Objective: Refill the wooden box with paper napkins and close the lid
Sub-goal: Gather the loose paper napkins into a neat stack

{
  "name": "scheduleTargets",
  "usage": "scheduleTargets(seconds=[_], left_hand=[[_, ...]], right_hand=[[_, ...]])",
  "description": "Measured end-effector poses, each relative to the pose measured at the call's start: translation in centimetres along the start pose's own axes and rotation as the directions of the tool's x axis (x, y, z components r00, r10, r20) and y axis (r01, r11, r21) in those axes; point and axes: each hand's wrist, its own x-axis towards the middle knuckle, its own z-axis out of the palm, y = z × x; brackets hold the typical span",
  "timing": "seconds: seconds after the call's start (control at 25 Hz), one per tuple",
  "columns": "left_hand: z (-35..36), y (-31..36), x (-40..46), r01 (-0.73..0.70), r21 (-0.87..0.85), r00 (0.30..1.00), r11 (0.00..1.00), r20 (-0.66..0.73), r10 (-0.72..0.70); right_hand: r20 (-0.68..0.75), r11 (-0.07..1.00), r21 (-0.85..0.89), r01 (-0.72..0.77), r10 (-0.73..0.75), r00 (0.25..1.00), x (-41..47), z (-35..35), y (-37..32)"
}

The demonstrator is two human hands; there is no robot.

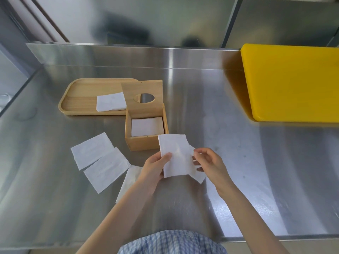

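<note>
The square wooden box (145, 143) stands on the steel counter with its lid (141, 88) raised upright at the back; the lid has an oval hole. A stack of white napkins (147, 126) lies inside the box. Just in front of the box, my left hand (156, 168) and my right hand (211, 165) hold one white napkin (177, 154) between them, left thumb on its face, right fingers pinching its right edge. Three loose napkins lie on the counter to the left: one (91, 150), another (107, 169), and one (129, 180) partly under my left forearm.
A wooden tray (80, 107) sits behind and left of the box with a napkin pile (111, 101) on it. A yellow cutting board (293, 83) lies at the back right. A steel backsplash rises behind the counter; the counter's front edge is near my body.
</note>
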Motion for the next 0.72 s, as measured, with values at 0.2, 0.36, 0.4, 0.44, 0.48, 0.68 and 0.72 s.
scheduleTargets(seconds=[0.2, 0.36, 0.4, 0.44, 0.48, 0.68, 0.72], left_hand=[[-2.2, -0.3, -0.5, 0.097, 0.004, 0.995, 0.995, 0.006, -0.097], [-2.6, -0.7, -0.5, 0.146, -0.002, 0.985, 0.989, -0.092, -0.146], [-2.6, -0.7, -0.5, 0.154, -0.001, 0.982, 0.988, -0.112, -0.153], [-2.6, -0.8, -0.4, 0.157, -0.001, 0.980, 0.988, -0.127, -0.156], [-2.6, -0.9, -0.4, 0.158, 0.000, 0.977, 0.988, -0.142, -0.156], [-2.5, -1.1, -0.7, 0.145, 0.027, 0.976, 0.989, -0.165, -0.138], [-2.6, -1.3, -0.7, 0.149, 0.037, 0.977, 0.988, -0.162, -0.141]], right_hand=[[-0.115, 0.785, -0.616, 0.061, -0.167, 0.979, 2.2, -0.6, 1.0], [-0.073, 0.572, -0.820, -0.009, -0.089, 0.993, 3.4, 0.5, 1.0], [-0.069, 0.553, -0.833, -0.019, -0.069, 0.995, 3.5, 0.8, 1.0], [-0.068, 0.525, -0.851, -0.026, -0.061, 0.996, 3.6, 1.0, 1.1], [-0.072, 0.488, -0.872, -0.031, -0.065, 0.995, 3.6, 1.1, 1.2], [-0.110, 0.453, -0.890, -0.053, -0.101, 0.989, 3.1, 1.7, 1.8], [-0.104, 0.463, -0.885, -0.049, -0.095, 0.990, 3.1, 1.7, 1.8]])
